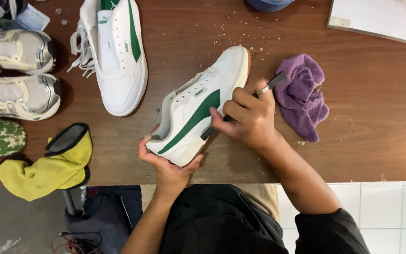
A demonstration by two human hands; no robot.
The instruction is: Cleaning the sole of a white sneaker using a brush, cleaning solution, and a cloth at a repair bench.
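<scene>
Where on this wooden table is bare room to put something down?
The widest bare patch lies right of the purple cloth, below the white board. A smaller one lies between the second white-and-green sneaker and the held sneaker. The left edge is crowded: grey shoes, yellow cloth.

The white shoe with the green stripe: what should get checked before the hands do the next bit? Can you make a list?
1. White leather sneaker with green stripe held steady: ok, the left hand cups its heel end from below.
2. Slim dark-handled tool in a firm grip: ok, the right hand is closed around it.
3. Tool tip on the sole edge: cannot tell, the fingers hide it.
4. Crumpled purple cloth close by: ok, it lies just beside the right hand.
5. Brown wooden table clean: not ok, pale crumbs are scattered near the sneaker's toe.
6. Matching second white sneaker out of the way: ok, it lies apart.
</scene>
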